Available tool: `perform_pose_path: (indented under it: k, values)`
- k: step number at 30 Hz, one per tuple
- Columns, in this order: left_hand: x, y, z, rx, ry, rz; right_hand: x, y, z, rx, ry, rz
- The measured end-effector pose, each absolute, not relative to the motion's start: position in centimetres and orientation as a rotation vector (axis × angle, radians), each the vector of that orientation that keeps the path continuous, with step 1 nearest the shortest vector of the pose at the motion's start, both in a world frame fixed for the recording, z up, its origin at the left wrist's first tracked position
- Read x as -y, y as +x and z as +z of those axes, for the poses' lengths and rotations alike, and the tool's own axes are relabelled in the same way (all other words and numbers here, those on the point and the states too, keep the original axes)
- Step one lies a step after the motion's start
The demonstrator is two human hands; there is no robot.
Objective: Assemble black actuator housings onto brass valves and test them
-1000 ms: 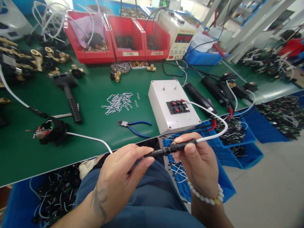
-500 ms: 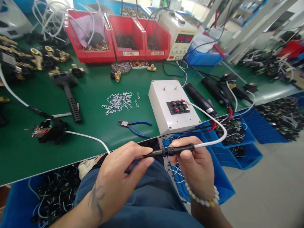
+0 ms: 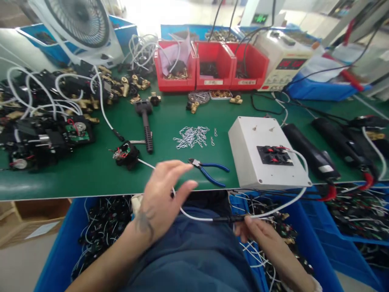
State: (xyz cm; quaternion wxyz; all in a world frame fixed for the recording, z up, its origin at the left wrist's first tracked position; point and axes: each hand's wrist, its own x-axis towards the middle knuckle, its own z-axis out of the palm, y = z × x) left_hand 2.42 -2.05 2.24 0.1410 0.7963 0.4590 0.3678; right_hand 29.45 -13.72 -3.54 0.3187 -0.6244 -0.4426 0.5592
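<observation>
My left hand (image 3: 165,194) is raised over the table's front edge, thumb and fingers apart, holding nothing. Beneath it runs a white cable from a small black housing (image 3: 126,155) with an exposed circuit board and coloured wires. That cable ends in a black cable connector (image 3: 226,219), joined to a second white cable (image 3: 282,209) that leads up to a white test box (image 3: 267,162) with clip terminals. Above my lap, my right hand (image 3: 263,232) is closed on the connector's right end. Blue-handled cutters (image 3: 209,169) lie to the right of my left hand.
Wire clips (image 3: 192,137) lie in a pile beside a black-handled hammer (image 3: 146,129). Red bins (image 3: 209,67) and a power supply (image 3: 282,61) line the back. Black electric screwdrivers (image 3: 313,154) rest at right. Assemblies crowd the left; blue crates (image 3: 57,251) stand below.
My left hand has let go of the connector and moved left, opening. My right hand has lowered with the connector. The view has swung left, bringing in the fan and more assemblies.
</observation>
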Motion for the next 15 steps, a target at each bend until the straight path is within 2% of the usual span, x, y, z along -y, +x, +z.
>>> perform_pose_path:
  k: [3,6,8,11,13,15]
  values:
    - [0.3,-2.0,1.7,-1.909,2.11,1.2,13.8,30.8,-3.2,1.588,-1.638,1.686]
    - [-1.2,-4.7,0.7,-2.19,1.904,0.974,12.2,31.3,0.7,1.805,-1.501,1.642]
    - [-1.7,-5.1,0.1,-2.261,1.815,0.813,10.0,31.3,4.0,1.797,-1.449,1.386]
    - [-1.9,-4.7,-0.4,-2.308,1.789,0.656,5.6,31.5,7.9,1.678,-1.567,0.676]
    - [-1.8,-4.8,-0.6,-2.313,1.789,0.642,2.0,32.1,8.8,1.583,-1.657,0.3]
    - [-1.6,-5.1,-0.9,-2.287,1.767,0.717,-1.6,32.9,8.6,1.525,-1.713,0.144]
